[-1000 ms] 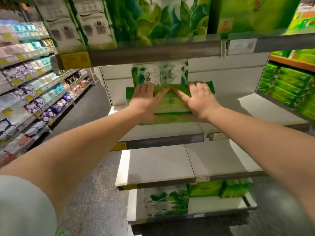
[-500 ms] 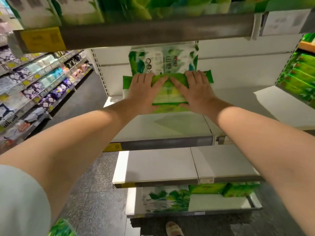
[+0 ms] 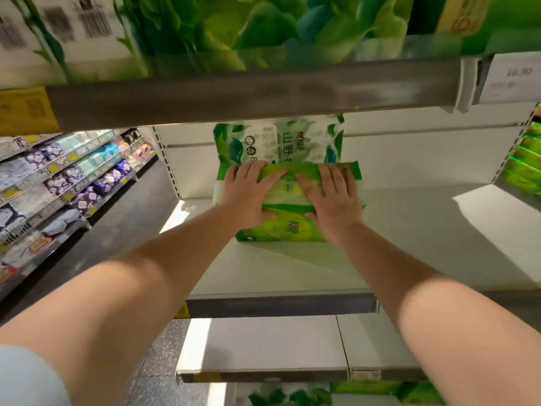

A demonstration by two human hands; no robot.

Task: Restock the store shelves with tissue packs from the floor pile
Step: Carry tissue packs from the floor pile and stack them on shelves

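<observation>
A green tissue pack [image 3: 288,230] lies flat on the white middle shelf [image 3: 292,271], close in front of a taller white-and-green pack [image 3: 278,139] that stands upright against the back panel. My left hand [image 3: 248,194] lies on the left half of the green pack, fingers straight over its top and thumb against its front face. My right hand [image 3: 333,197] lies the same way on the right half. Both arms reach in under the upper shelf.
The grey edge of the upper shelf [image 3: 248,95], loaded with green packs, hangs just above my hands, with a price tag [image 3: 509,77] at right. More green packs [image 3: 524,165] are stacked at far right. A bare lower shelf [image 3: 263,344] juts out below. Across the aisle, stocked shelves [image 3: 58,183] stand at left.
Both hands have moved the green pack deeper into the shelf and set it down against the upright pack. The view has moved closer and tilted up.
</observation>
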